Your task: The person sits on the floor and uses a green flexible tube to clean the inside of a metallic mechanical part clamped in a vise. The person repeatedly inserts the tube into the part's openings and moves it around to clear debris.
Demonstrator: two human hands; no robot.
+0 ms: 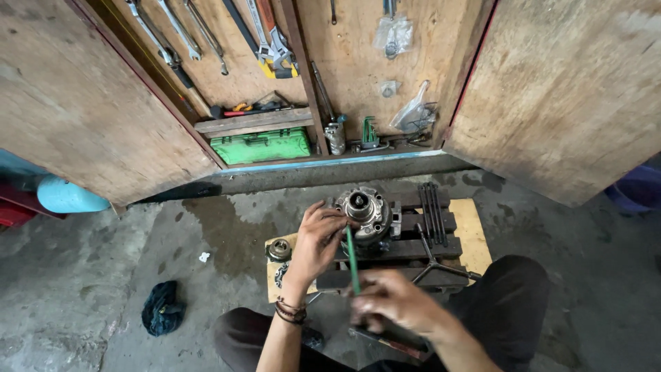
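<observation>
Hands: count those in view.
2. The left hand rests on the round metal part; the right hand, blurred, holds a green tool.

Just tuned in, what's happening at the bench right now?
A person sits on a concrete floor before a small wooden pallet. The left hand rests against a round metal assembly on the pallet, steadying it. The right hand, blurred, holds a green-handled tool pointing up toward the assembly. A ring-shaped metal part lies beside it, and long black rods lie to the right.
</observation>
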